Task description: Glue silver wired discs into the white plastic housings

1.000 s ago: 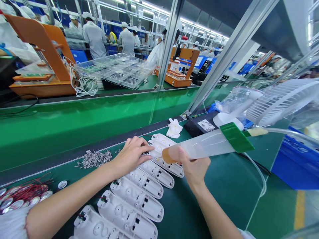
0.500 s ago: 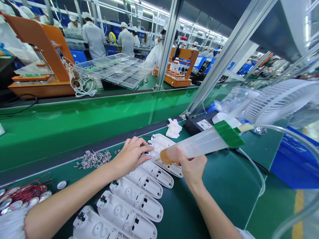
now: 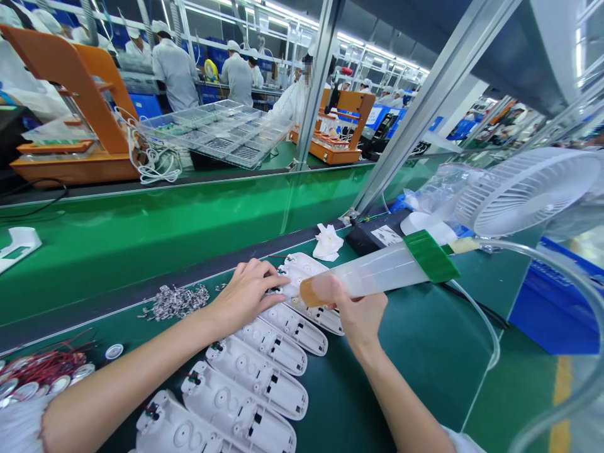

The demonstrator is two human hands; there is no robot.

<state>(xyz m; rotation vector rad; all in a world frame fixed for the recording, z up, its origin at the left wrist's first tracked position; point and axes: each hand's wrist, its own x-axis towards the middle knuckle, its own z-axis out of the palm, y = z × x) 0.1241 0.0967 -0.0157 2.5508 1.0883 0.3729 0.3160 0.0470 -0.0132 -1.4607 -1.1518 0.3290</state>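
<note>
My right hand (image 3: 362,314) is wrapped round a translucent dispensing syringe (image 3: 377,272) with amber liquid at its lower end and a green cap. The syringe tilts down to the left, over a row of white plastic housings (image 3: 257,365); its tip is hard to make out. A clear hose runs from the cap off to the right. On the upper housings lies my left hand (image 3: 252,290), fingers stretched and thumb apart, close to the syringe's lower end. A pile of small metal parts (image 3: 177,303) is left of that hand.
Round discs with red wires (image 3: 47,368) lie at the left. Crumpled white tissue (image 3: 328,242), a black box (image 3: 370,233) and a white fan (image 3: 523,195) stand beyond the housings. A green conveyor (image 3: 189,220) and metal posts (image 3: 396,126) border the bench.
The syringe and my right hand have shifted slightly left. At the far left, a white plastic piece has come further into view on the green conveyor. The fan head has turned.
</note>
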